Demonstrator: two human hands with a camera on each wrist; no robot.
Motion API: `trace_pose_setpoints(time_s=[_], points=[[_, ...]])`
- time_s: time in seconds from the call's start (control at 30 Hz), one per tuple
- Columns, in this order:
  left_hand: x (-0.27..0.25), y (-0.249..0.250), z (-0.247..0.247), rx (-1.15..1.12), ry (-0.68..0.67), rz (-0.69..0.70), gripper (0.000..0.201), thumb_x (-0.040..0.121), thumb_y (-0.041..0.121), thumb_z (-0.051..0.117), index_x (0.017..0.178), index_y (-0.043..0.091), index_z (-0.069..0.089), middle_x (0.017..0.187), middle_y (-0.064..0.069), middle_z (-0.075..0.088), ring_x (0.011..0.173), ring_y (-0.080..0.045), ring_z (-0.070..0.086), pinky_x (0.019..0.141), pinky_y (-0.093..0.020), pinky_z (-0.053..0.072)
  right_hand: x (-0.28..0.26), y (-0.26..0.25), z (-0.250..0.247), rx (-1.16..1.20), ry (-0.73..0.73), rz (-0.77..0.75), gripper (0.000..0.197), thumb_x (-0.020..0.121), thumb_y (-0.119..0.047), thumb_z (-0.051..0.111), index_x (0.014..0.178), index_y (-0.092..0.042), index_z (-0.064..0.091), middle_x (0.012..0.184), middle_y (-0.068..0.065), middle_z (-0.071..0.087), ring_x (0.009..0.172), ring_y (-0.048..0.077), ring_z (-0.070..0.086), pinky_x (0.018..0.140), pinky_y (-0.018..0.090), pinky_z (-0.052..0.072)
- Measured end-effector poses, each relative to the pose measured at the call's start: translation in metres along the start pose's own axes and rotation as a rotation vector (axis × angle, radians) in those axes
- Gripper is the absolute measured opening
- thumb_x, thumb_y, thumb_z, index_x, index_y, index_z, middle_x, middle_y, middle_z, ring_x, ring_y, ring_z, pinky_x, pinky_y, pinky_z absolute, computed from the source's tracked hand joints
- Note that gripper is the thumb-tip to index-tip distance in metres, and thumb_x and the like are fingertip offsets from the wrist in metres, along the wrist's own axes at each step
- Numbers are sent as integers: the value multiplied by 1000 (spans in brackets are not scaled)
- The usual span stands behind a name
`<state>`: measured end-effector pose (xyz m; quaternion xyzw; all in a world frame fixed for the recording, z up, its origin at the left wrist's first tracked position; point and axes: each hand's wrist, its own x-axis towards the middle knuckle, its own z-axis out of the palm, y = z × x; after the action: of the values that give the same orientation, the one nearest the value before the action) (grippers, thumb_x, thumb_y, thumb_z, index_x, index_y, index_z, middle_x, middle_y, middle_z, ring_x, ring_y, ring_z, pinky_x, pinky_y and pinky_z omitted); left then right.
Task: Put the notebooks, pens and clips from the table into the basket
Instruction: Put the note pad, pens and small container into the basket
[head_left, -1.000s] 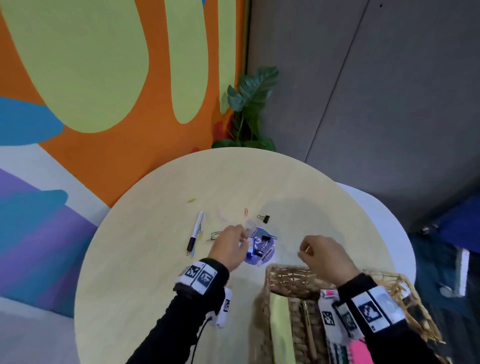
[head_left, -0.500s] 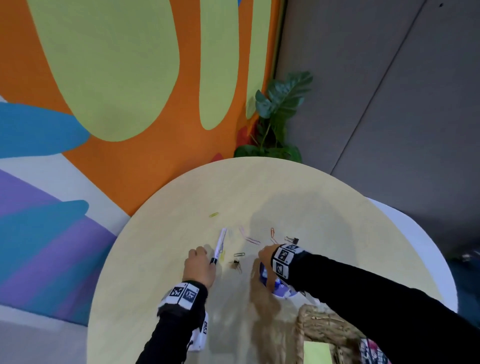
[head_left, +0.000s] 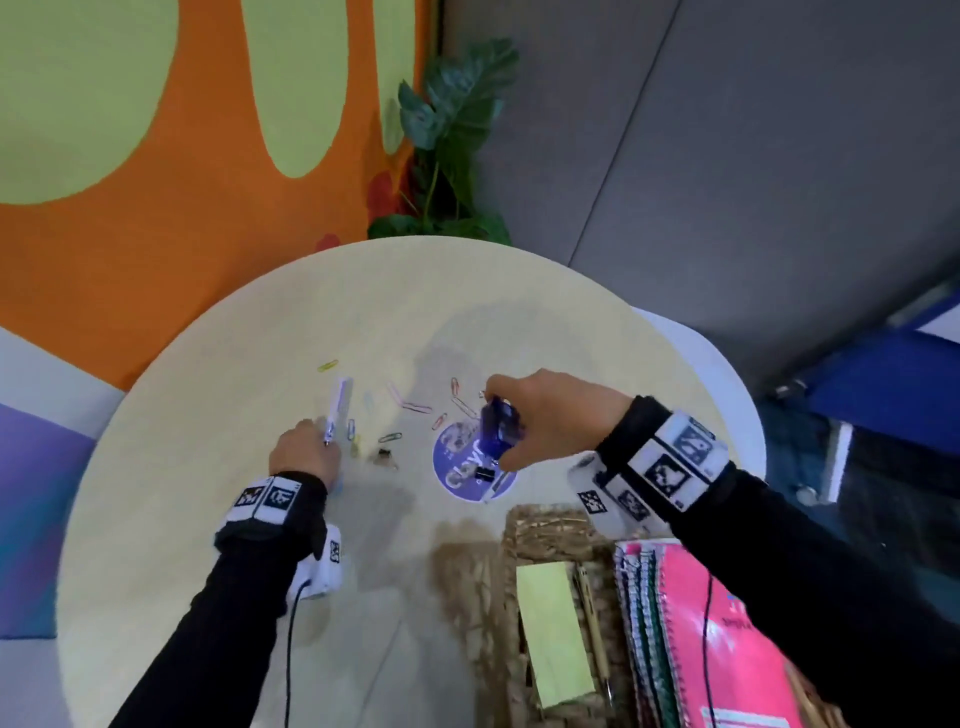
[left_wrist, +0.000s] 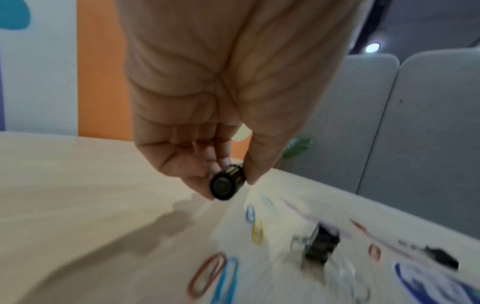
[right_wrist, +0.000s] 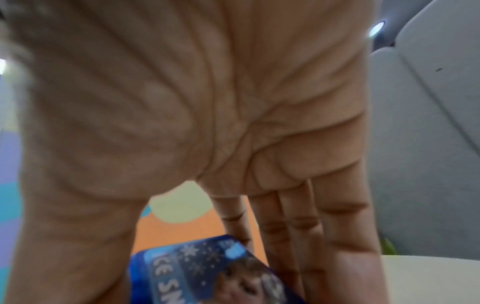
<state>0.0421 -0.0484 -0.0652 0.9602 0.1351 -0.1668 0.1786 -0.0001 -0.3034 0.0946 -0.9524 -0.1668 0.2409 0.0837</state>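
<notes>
While a round table (head_left: 218, 395) fills the head view, a wicker basket (head_left: 524, 530) sits at its near right edge, and everything else is placed from that basket. Inside it lie spiral notebooks (head_left: 727, 639) with a pink one on top, a yellow pad (head_left: 550, 623) and a pen (head_left: 592, 613). Just beyond the basket, a round blue disc (head_left: 457, 462) lies flat on the table. Above the disc, the right hand (head_left: 545, 421) has thumb and fingers curled around a small blue box (head_left: 498, 426), lifted clear of the table. Farther left of the basket, the left hand (head_left: 306, 454) pinches the dark end of a white marker (head_left: 337, 408) between thumb and fingers. Between the hands, coloured paper clips (head_left: 415, 407) and a binder clip (head_left: 385, 457) lie scattered on the table.
</notes>
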Motion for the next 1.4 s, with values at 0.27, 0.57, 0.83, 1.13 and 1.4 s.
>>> trace_pose_setpoints(time_s=[0.27, 0.57, 0.83, 1.13, 1.4], points=[[-50, 10, -43, -222, 119, 128, 24, 86, 25, 54, 101, 7, 62, 95, -15, 70, 97, -35, 59, 78, -35, 43, -111, 22, 83, 40, -218, 54, 49, 67, -36, 76, 106, -17, 54, 94, 0, 61, 76, 17, 49, 64, 30, 39], [-154, 25, -43, -299, -86, 399, 7, 83, 23, 63, 79, 19, 58, 75, 0, 71, 75, -24, 70, 68, -30, 45, -137, 7, 169, -137, -565, 81, 60, 69, -36, 80, 113, -3, 56, 110, 17, 62, 94, 31, 59, 68, 35, 45], [-208, 22, -6, -246, -172, 469, 9, 82, 25, 65, 84, 17, 61, 68, 5, 68, 71, -17, 69, 79, -35, 52, -86, 19, 170, -120, -225, 168, 57, 74, -25, 75, 120, -7, 47, 118, 17, 59, 106, 34, 58, 83, 42, 52], [-243, 45, 9, 28, -342, 659, 14, 85, 31, 58, 95, 21, 59, 96, 0, 69, 88, -21, 64, 77, -34, 47, -102, 34, 151, 75, -29, 333, 63, 70, -27, 78, 124, -11, 50, 124, 13, 59, 112, 31, 57, 90, 38, 49], [-241, 159, 11, 834, -211, 1232, 24, 91, 2, 48, 108, 7, 64, 112, -10, 63, 104, -29, 60, 76, -39, 48, -221, 61, 130, 382, 447, 587, 51, 79, -15, 73, 126, -13, 55, 122, 6, 64, 92, 17, 59, 80, 27, 48]])
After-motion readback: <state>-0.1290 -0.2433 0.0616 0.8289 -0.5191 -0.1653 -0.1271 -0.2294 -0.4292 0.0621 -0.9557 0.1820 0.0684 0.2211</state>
